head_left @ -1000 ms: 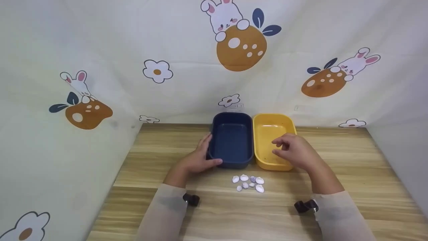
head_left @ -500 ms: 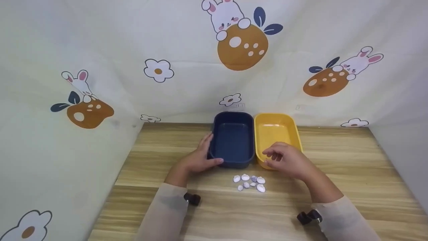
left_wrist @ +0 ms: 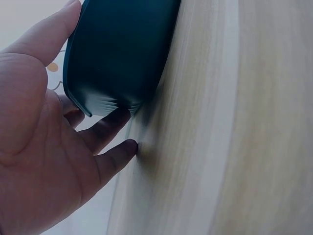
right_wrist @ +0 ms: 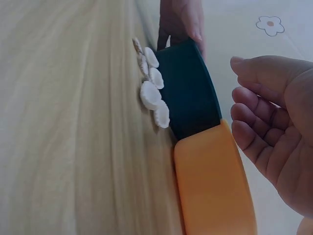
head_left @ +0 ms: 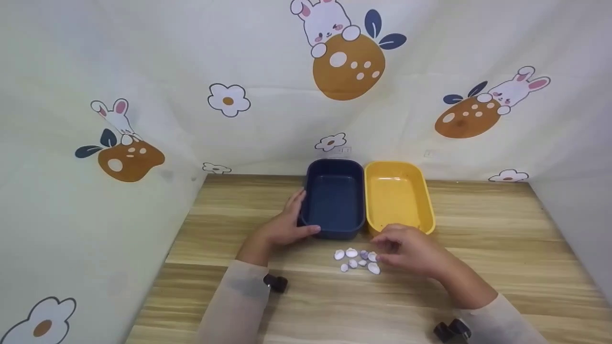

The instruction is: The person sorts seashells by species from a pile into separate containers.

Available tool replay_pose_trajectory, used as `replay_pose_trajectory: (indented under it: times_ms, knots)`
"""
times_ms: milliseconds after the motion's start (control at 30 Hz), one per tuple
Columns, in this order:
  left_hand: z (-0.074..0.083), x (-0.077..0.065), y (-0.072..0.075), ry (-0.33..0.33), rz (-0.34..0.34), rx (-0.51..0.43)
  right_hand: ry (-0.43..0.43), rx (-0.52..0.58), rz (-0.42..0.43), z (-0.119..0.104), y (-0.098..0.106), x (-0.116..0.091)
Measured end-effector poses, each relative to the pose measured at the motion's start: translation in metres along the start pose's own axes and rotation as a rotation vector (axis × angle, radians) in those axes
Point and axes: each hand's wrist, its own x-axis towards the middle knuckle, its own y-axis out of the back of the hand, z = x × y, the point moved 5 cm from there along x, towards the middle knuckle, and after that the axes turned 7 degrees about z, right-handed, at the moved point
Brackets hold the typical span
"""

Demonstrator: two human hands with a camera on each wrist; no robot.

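Observation:
Small white and purplish seashells [head_left: 351, 252] lie in a loose cluster on the wooden table in front of two containers. My left hand [head_left: 286, 227] rests against the near left corner of the dark blue container [head_left: 334, 235]. Its thumb touches the near side, and its fairly straight fingers lie along the left wall. Over the near edge of the yellow container [head_left: 397, 191] hovers my right hand [head_left: 413, 251], its fingertips beside the rightmost shells in the head view. Its fingers [right_wrist: 254, 117] are loosely bent, and the right wrist view shows nothing held between them and the thumb.
The two containers stand side by side, touching, near the back wall cloth [head_left: 267, 134] printed with rabbits and flowers. Wood-grain tabletop [head_left: 315, 306] stretches in front and to both sides. A black wrist strap piece [head_left: 276, 283] shows at the left sleeve.
My right hand has come from above the yellow container toward me and slightly left, down to the shells. The left hand has stayed against the blue container.

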Motion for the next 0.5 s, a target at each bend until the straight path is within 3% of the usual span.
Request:
replay_pose_trajectory:
  times_ms: [300,500]
  knots:
    - [0.002,-0.001,0.002,0.016,-0.005,0.007,-0.025,0.015,-0.141,0.008,-0.021,-0.006]
    - [0.000,-0.002,0.001,0.002,-0.011,0.002,-0.062,0.041,-0.178,0.014,-0.028,-0.009]
